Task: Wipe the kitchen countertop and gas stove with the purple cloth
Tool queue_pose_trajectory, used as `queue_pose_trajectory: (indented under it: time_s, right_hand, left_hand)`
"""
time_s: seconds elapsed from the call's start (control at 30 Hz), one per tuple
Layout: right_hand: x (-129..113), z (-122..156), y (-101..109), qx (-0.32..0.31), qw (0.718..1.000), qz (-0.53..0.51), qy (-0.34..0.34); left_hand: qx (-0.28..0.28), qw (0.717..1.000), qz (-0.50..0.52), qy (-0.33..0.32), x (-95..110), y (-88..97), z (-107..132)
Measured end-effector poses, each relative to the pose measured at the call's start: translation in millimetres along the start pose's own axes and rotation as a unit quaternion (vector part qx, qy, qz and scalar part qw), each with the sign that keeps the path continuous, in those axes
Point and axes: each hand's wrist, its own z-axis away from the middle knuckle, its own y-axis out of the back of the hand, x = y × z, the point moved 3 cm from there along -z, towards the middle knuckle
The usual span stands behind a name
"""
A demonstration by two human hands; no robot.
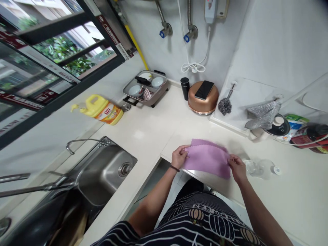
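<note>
A purple cleaning cloth [207, 159] with a scalloped edge is stretched between my two hands at the counter's front edge. It is folded over, one layer showing behind the other. My left hand [179, 157] pinches its left side, thumb and fingers pressed together. At the opposite side my right hand [237, 167] grips the cloth between thumb and fingers. A clear plastic bottle [262, 168] lies on its side just right of my right hand.
Left is a steel sink [102, 177] with a faucet. Behind it stands a yellow detergent jug [105, 109]. Farther back are an electric pan [146, 89] holding bowls, a black cylinder [185, 89], and a copper pot [203, 102] with a phone [204, 90] on top. A scrubber [224, 106] hangs at right.
</note>
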Motion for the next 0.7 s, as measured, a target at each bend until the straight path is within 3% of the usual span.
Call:
queue_pose_trajectory:
  time_s: [0.13, 0.23, 0.3, 0.4, 0.53, 0.63, 0.7]
  right_hand:
    - [20, 60, 35, -0.029, 0.999, 0.014, -0.005]
    - [31, 76, 47, -0.013, 1.000, 0.025, 0.013]
    - [30, 64, 46, 0.014, 0.998, 0.045, 0.043]
    - [19, 25, 34, 0.039, 0.989, 0.106, 0.091]
    - [13, -21, 19, 0.071, 0.982, 0.162, 0.071]
    - [14, -34, 15, 0.079, 0.977, 0.188, 0.058]
    - [16, -35, 16, 0.076, 0.972, 0.217, 0.051]
  left_hand:
    - [-0.039, 0.999, 0.003, 0.008, 5, 37.3, 28]
    - [-0.059, 0.998, -0.015, 0.020, 8, 45.4, 25]
    - [-0.069, 0.997, -0.022, 0.013, 12, 35.7, 8]
    - [-0.065, 0.996, -0.056, -0.009, 17, 5.3, -30]
    - [-0.026, 0.989, -0.142, -0.036, 19, -37.9, -71]
    - [-0.008, 0.985, -0.169, -0.032, 14, -54.5, -84]
    - [-0.004, 0.982, -0.185, -0.036, 11, -54.8, -84]
